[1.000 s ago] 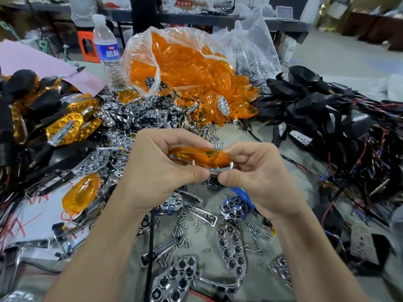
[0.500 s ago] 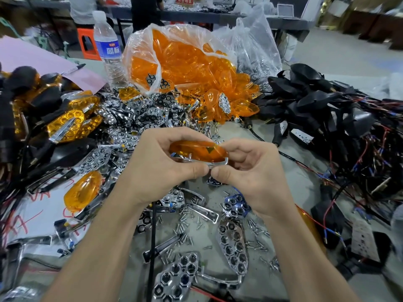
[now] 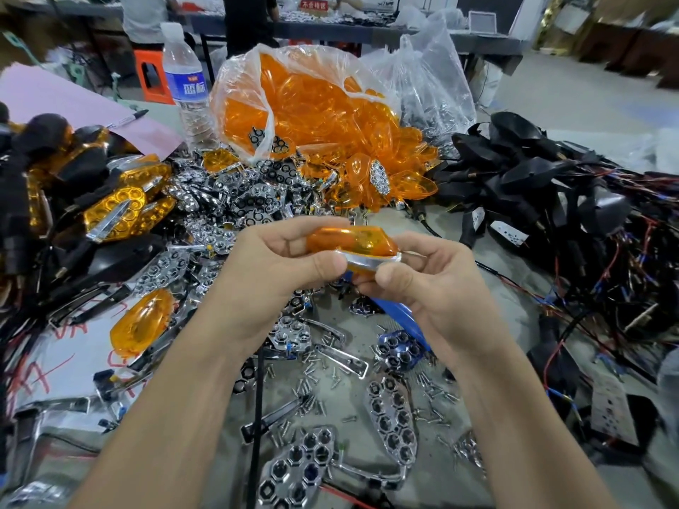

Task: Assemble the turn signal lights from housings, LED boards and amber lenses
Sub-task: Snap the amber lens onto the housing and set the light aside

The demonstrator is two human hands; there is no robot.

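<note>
While both hands are meeting above the middle of the tabletop (image 3: 397,224), the left hand (image 3: 272,273) is pinching the left end of an amber lens (image 3: 352,242) between thumb and curled fingers. The right hand (image 3: 433,288) is gripping the right end, its thumb pressing below a chrome strip (image 3: 371,261) running along the lens's near edge. Screws (image 3: 308,369) and chrome reflectors (image 3: 391,416) are lying scattered underneath. A clear bag (image 3: 312,104) is spilling more lenses at the far centre, with a bottle (image 3: 185,86) standing just left of it. Black wired housings (image 3: 532,170) are piling up on the right, finished lights (image 3: 114,211) on the left.
</note>
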